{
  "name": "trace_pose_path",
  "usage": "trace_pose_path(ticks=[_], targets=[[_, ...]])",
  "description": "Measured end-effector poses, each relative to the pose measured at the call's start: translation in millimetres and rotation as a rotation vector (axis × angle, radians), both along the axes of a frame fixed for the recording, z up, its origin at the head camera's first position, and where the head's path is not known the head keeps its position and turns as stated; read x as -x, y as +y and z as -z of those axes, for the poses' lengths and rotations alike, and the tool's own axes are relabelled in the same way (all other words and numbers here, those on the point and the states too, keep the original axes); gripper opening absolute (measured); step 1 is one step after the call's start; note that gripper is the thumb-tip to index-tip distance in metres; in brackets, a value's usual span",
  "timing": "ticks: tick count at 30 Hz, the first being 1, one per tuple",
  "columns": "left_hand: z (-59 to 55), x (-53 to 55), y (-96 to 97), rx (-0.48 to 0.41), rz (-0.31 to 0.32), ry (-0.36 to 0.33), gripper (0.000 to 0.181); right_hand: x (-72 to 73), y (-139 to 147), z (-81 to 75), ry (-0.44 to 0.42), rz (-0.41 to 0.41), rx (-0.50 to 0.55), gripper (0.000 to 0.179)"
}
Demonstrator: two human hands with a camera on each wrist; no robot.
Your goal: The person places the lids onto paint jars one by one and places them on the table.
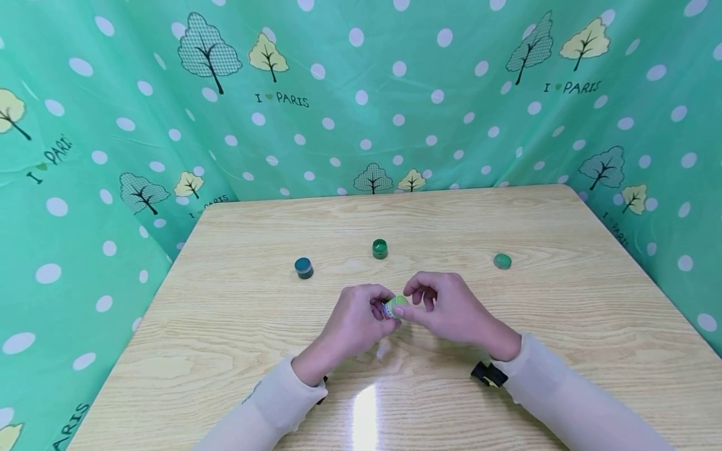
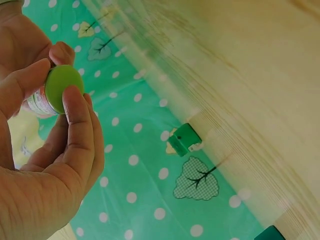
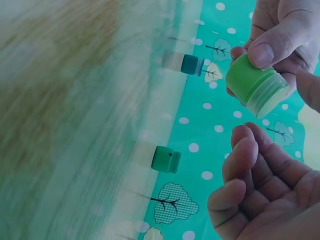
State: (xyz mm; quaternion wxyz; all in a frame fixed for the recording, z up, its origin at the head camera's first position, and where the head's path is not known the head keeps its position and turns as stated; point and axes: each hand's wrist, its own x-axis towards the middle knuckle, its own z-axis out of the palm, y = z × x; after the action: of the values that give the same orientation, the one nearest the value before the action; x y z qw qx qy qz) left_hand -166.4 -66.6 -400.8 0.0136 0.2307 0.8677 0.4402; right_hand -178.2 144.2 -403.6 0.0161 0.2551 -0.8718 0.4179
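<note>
A small jar [image 1: 398,302] with light green contents is tilted between both hands above the table. My left hand [image 1: 356,318] grips it, thumb and fingers pinching its sides. In the right wrist view the jar [image 3: 247,77] shows a clear ridged lid facing my right hand. My right hand [image 1: 454,310] is right beside it, its fingers loosely bent and spread around the lid end without closing on it. Its thumb overlaps the jar in the head view. From the left wrist, the jar's round green end [image 2: 62,80] shows under my fingertips.
On the wooden table [image 1: 237,326] beyond my hands stand a dark blue-teal jar [image 1: 303,268] at left and a dark green jar [image 1: 380,248] in the middle. A flatter round green piece [image 1: 502,261] lies at right. A green patterned curtain [image 1: 361,125] borders the table's far edge.
</note>
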Motion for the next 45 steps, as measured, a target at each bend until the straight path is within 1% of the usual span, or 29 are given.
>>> trace_pose_path(ticks=[7,13,33,39,45], targets=[[1.1,-0.1,0.9,-0.003,-0.001,0.004,0.018,0.0,2.2,-0.4,0.01,-0.084,0.022,0.027],[3.0,0.2,1.4,-0.01,0.004,0.012,0.019,0.7,2.5,2.2,0.039,-0.103,0.011,0.025],[3.7,0.5,1.6,-0.005,0.01,-0.003,0.018,0.5,0.2,1.6,-0.005,-0.051,-0.005,0.014],[3.3,0.1,1.5,-0.004,0.013,-0.012,0.019,1.2,0.2,3.9,0.01,-0.032,-0.002,0.019],[2.7,-0.1,1.3,-0.002,0.013,-0.022,0.023,1.7,-0.6,5.8,-0.023,-0.006,-0.008,0.028]])
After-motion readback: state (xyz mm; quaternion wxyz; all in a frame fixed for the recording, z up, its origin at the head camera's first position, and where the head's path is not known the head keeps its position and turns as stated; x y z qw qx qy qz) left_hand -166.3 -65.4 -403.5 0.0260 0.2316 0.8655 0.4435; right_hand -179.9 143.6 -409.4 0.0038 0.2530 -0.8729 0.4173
